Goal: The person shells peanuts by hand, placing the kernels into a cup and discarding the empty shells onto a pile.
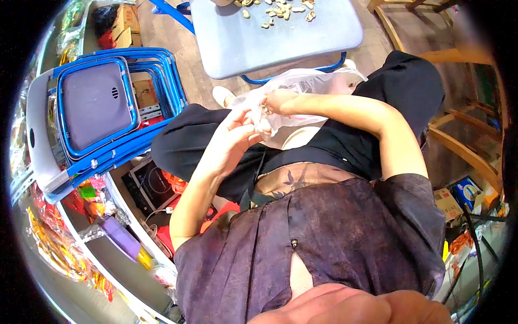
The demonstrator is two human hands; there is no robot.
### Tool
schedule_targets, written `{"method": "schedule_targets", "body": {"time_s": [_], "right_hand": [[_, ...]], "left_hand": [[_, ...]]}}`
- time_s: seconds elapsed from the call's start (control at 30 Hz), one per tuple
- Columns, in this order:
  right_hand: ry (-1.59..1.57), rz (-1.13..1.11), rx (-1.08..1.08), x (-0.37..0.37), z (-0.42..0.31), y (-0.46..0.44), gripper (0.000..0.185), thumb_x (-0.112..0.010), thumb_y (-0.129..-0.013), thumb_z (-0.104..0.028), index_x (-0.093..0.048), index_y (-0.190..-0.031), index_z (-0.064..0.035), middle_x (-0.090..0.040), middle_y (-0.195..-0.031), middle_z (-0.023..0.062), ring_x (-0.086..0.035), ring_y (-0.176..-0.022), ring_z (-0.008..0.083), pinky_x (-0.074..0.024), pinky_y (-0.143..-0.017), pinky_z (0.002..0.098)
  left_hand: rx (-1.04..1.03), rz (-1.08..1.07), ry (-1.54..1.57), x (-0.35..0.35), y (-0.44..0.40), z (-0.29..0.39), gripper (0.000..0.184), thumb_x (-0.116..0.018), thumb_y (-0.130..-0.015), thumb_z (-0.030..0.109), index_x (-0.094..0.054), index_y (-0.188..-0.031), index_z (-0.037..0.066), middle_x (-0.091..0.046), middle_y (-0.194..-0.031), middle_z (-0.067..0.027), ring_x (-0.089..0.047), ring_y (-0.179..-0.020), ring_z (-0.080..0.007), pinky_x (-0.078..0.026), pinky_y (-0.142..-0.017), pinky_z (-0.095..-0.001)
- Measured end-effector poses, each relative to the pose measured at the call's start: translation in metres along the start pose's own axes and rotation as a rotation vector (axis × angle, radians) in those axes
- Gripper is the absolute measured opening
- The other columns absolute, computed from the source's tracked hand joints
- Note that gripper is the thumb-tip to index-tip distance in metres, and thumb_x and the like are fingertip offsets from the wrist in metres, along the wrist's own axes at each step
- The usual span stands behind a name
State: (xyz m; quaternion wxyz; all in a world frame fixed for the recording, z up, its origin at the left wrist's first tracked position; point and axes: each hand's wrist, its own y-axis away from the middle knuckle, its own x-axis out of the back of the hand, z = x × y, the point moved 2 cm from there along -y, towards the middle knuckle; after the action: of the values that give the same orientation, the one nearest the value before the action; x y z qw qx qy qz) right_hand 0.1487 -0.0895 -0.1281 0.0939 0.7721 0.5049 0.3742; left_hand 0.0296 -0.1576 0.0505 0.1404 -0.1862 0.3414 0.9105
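A translucent white plastic bag point(318, 81) hangs between my knees, below the front edge of the small table. My left hand point(240, 132) pinches a gathered part of the bag, its fingers bent around the thin plastic. My right hand point(280, 101) is closed on the bag close beside the left fingertips. Something small and pale shows between the two hands, too small to name. What lies inside the bag is hidden by its folds. Peanuts point(280, 9) in their shells lie scattered on the grey tabletop point(259, 48), ahead of both hands.
Folded blue-framed chairs point(97, 102) lean at the left, over shelves of packaged goods point(113, 237). A black induction cooker point(154, 186) sits low at the left. Wooden chair frames point(464, 116) stand at the right, with boxes point(464, 193) and black cables point(475, 243) nearby.
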Motion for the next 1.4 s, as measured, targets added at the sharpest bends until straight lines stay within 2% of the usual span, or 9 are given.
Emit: {"method": "schedule_targets", "body": {"time_s": [0.03, 0.17, 0.4, 0.43, 0.7, 0.83, 1.13, 1.33, 1.4], "right_hand": [[0.097, -0.068, 0.025, 0.003, -0.008, -0.001, 0.027, -0.051, -0.088, -0.018, -0.061, -0.110, -0.0051, -0.063, -0.100, 0.0160, -0.067, -0.084, 0.0306, -0.0520, -0.074, 0.0438], [0.338, 0.213, 0.451, -0.040, 0.003, -0.035, 0.032, -0.054, -0.083, -0.018, -0.060, -0.111, -0.0054, -0.060, -0.108, 0.0144, -0.062, -0.097, 0.0312, -0.0515, -0.079, 0.0422], [0.782, 0.610, 0.680, -0.071, -0.009, -0.018, 0.043, -0.051, -0.084, -0.025, -0.054, -0.123, -0.0080, -0.058, -0.105, 0.0103, -0.061, -0.091, 0.0233, -0.0518, -0.067, 0.0317], [0.826, 0.415, 0.626, -0.070, -0.013, -0.013, 0.042, -0.051, -0.084, -0.027, -0.054, -0.122, -0.0079, -0.057, -0.103, 0.0094, -0.060, -0.090, 0.0206, -0.0504, -0.062, 0.0303], [0.682, 0.481, 0.939, -0.114, 0.030, -0.039, 0.034, -0.047, -0.086, -0.020, -0.057, -0.114, -0.0042, -0.055, -0.100, 0.0113, -0.064, -0.083, 0.0252, -0.0531, -0.063, 0.0360], [0.612, 0.108, 0.681, -0.107, 0.054, -0.033, 0.031, -0.050, -0.086, -0.020, -0.059, -0.115, -0.0117, -0.059, -0.101, 0.0153, -0.064, -0.088, 0.0338, -0.0525, -0.072, 0.0416], [0.192, -0.056, 0.119, -0.041, 0.053, -0.013, 0.031, -0.054, -0.084, -0.021, -0.060, -0.112, -0.0084, -0.063, -0.097, 0.0192, -0.065, -0.089, 0.0346, -0.0512, -0.075, 0.0434], [-0.053, 0.095, 0.208, 0.046, 0.017, 0.029, 0.029, -0.056, -0.084, -0.021, -0.060, -0.107, -0.0040, -0.066, -0.088, 0.0217, -0.065, -0.083, 0.0323, -0.0502, -0.076, 0.0427], [-0.071, 0.201, 0.311, 0.078, 0.008, 0.031, 0.026, -0.052, -0.087, -0.013, -0.057, -0.110, -0.0016, -0.061, -0.073, 0.0112, -0.058, -0.063, 0.0180, -0.0487, -0.057, 0.0312]], "left_hand": [[-0.017, 0.019, 0.018, -0.006, 0.004, 0.006, 0.062, -0.063, -0.085, 0.023, -0.040, -0.140, 0.004, -0.058, -0.104, -0.0051, -0.056, -0.097, -0.0154, -0.042, -0.092, -0.0349], [-0.051, -0.073, 0.037, -0.015, 0.023, 0.023, 0.066, -0.066, -0.086, 0.031, -0.040, -0.139, 0.004, -0.059, -0.105, -0.0049, -0.058, -0.095, -0.0174, -0.043, -0.089, -0.0348], [-0.133, -0.148, 0.012, -0.028, 0.059, 0.049, 0.072, -0.068, -0.083, 0.030, -0.037, -0.140, -0.002, -0.058, -0.103, -0.0120, -0.057, -0.094, -0.0228, -0.044, -0.090, -0.0377], [-0.118, -0.149, 0.050, -0.027, 0.064, 0.049, 0.072, -0.068, -0.083, 0.029, -0.037, -0.139, -0.004, -0.058, -0.104, -0.0133, -0.057, -0.096, -0.0231, -0.043, -0.093, -0.0381], [-0.103, 0.018, -0.054, -0.024, 0.077, 0.048, 0.076, -0.064, -0.080, 0.044, -0.041, -0.135, -0.002, -0.056, -0.090, -0.0106, -0.055, -0.093, -0.0237, -0.042, -0.091, -0.0401], [-0.054, -0.029, -0.002, -0.019, 0.068, 0.040, 0.067, -0.061, -0.084, 0.035, -0.041, -0.136, -0.001, -0.057, -0.096, -0.0098, -0.056, -0.093, -0.0218, -0.044, -0.092, -0.0418], [0.144, -0.009, -0.312, 0.049, 0.009, -0.010, 0.038, -0.054, -0.094, 0.020, -0.052, -0.126, 0.001, -0.059, -0.102, -0.0024, -0.054, -0.098, -0.0113, -0.043, -0.088, -0.0246], [0.090, -0.005, -0.738, 0.110, -0.014, -0.046, 0.049, -0.059, -0.087, 0.016, -0.045, -0.129, -0.005, -0.060, -0.102, -0.0117, -0.058, -0.092, -0.0173, -0.047, -0.082, -0.0310], [-0.024, 0.038, -1.034, 0.109, -0.009, -0.041, 0.051, -0.059, -0.086, 0.015, -0.043, -0.131, -0.003, -0.060, -0.101, -0.0159, -0.059, -0.094, -0.0216, -0.047, -0.085, -0.0329]]}}
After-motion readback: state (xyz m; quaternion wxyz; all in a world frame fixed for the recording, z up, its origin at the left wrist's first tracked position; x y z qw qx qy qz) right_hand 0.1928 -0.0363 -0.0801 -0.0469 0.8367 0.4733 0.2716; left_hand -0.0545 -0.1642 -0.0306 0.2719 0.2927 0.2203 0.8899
